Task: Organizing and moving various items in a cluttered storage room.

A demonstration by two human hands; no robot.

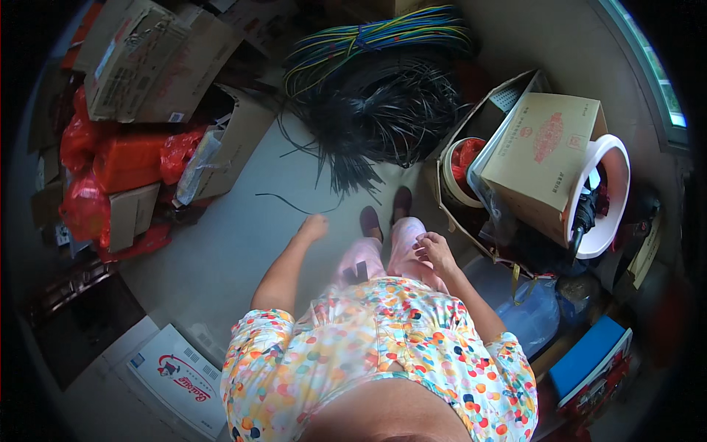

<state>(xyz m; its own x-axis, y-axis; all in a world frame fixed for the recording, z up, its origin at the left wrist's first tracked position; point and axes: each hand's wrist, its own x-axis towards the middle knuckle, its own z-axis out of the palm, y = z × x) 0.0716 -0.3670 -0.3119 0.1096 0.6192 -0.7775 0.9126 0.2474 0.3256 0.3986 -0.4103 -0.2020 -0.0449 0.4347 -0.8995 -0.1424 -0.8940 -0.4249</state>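
Note:
My left hand (pixel 315 226) is a blurred, curled shape over the grey floor, and whether anything is in it cannot be told. A thin black strip (pixel 276 195) lies just beyond that hand and seems to pass close by its knuckles. My right hand (pixel 435 250) hangs over my pink trouser leg with its fingers loosely bent and apart, nothing visible in it. Past my dark shoes (pixel 371 221), a big tangled bundle of black plastic strips (pixel 381 105) spreads on the floor. Behind it sits a tied bundle of blue, yellow and green strips (pixel 381 36).
Cardboard boxes (pixel 165 66) and red plastic bags (pixel 83 204) are piled at the left. On the right stand a carton (pixel 544 143), a pink-white plastic tub (pixel 618 182) and a bucket (pixel 448 171). A white printed box (pixel 179 381) lies at lower left, a blue flat item (pixel 588 359) at lower right.

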